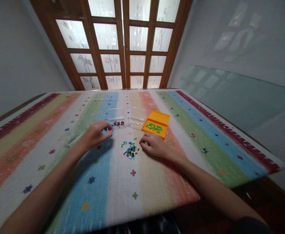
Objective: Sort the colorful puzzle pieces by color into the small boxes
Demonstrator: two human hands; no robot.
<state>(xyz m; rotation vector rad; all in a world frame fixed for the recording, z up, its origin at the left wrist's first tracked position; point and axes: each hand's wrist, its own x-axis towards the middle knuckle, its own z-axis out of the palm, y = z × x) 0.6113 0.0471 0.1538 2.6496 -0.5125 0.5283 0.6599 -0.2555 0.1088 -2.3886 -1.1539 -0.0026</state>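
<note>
My left hand [96, 134] hovers left of the clear boxes, thumb and fingers pinched together; whatever they hold is too small to make out. Below its fingertips some blue [105, 131] shows, partly hidden by the hand. My right hand [153, 145] rests on the cloth in front of the orange box, fingers curled in; their contents cannot be seen. Between both hands lies a loose pile of small building bricks [131, 150] in green, blue, brown and other colours. The open orange box [168, 119] holds green bricks [153, 127].
One clear plastic box [120, 127] contains brown bricks [118, 123]; another clear box [137, 127] beside it has pale yellow bricks [135, 123]. Clear lids stand up behind them. A striped tablecloth [88, 195] covers the table. Glazed wooden doors [125, 42] rise beyond its far edge.
</note>
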